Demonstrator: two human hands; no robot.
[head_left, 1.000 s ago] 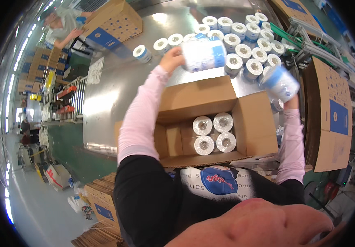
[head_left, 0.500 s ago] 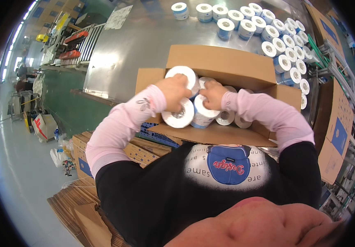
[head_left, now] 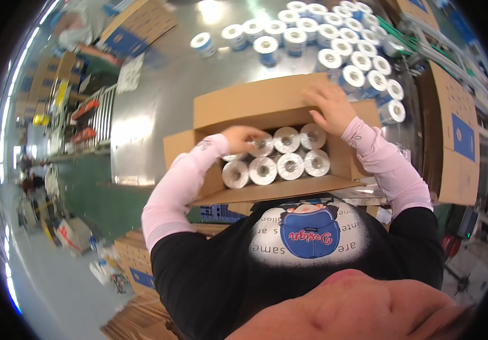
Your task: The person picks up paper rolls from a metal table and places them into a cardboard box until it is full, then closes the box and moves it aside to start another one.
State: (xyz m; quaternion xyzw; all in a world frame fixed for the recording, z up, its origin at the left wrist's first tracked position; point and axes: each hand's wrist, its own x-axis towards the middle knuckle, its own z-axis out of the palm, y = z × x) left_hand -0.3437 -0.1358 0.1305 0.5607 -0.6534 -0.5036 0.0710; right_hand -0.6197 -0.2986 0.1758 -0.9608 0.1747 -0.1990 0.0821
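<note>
An open cardboard carton (head_left: 249,99) stands before me on the metal table, with several white rolls (head_left: 290,165) packed upright in two rows. Each roll has a hollow core and what looks like shiny clear wrap. My left hand (head_left: 240,140) reaches over the carton's left end, its fingers curled on a white roll (head_left: 263,146) in the far row; it partly covers another roll at the corner. At the far right side of the carton, my right hand (head_left: 332,109) is raised over the far flap, fingers spread and holding nothing.
More white rolls with blue sides (head_left: 295,41) stand grouped on the metal table (head_left: 153,113) beyond the carton. A printed carton (head_left: 450,133) stands at the right. At far left another person's arm (head_left: 98,53) is beside a carton (head_left: 139,28). Flattened cardboard (head_left: 136,320) lies lower left.
The rolls held in both hands have gone down into the carton. My right hand has let go and moved right to the far flap; my left hand remains at the left end.
</note>
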